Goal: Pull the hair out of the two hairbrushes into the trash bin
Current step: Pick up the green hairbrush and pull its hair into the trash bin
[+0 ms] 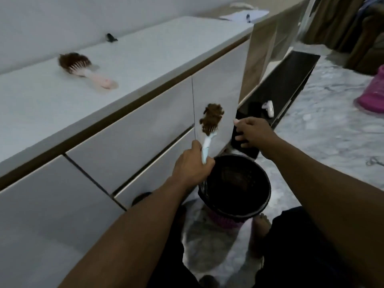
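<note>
My left hand (192,165) grips the handle of a light blue hairbrush (208,142), held upright just left of the black trash bin (262,202) on the floor. A clump of brown hair (212,118) fills its bristles. My right hand (254,133) hovers to the right of the brush head, fingers spread, holding nothing. A second hairbrush (87,71), pink-handled and matted with brown hair, lies on the white cabinet top (145,59) at the left.
White drawer fronts (128,134) stand right behind the bin. A small black clip (111,37) lies on the cabinet top by the wall. A dark low shelf (291,80) with a white object runs to the right. A pink item (374,90) sits on the marble floor at far right.
</note>
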Tool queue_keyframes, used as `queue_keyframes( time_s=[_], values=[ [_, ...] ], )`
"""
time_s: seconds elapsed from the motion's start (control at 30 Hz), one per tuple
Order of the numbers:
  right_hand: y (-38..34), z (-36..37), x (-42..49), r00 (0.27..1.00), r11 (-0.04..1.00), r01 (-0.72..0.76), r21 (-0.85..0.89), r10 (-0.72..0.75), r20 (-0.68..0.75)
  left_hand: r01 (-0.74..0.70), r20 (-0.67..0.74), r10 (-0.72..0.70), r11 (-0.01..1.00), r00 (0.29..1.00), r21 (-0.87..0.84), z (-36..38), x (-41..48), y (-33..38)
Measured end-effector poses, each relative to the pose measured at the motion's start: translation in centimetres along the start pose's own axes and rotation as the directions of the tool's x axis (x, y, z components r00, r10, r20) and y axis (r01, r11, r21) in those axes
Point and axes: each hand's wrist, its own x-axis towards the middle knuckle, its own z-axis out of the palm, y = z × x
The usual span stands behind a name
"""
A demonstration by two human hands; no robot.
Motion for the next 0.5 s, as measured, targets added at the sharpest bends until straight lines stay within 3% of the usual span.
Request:
queue_keyframes(
  time_s=[0.23, 0.4, 0.5],
  values=[
    [10.8, 3.2, 1.9, 0.965, 0.93, -0.262, 0.259, 0.25, 0.08, 0.018, 0.283, -0.013, 1.0, 0.959, -0.016, 9.1, -0.4, -4.6],
    [18.3, 5.3, 3.7, 0.923, 0.854, -0.358, 0.376, 0.386, 0.003, -0.029, 0.398, 0.04, 0.999, 0.917, -0.035, 14.1, -0.5, -7.5],
    [21.9, 6.1, 5.4, 0.873, 0.754, -0.437, 0.49, 0.488, 0.028, -0.017, 0.456, 0.051, 0.997, 0.889, -0.08, 16.3, 0.3, -9.1]
  ],
)
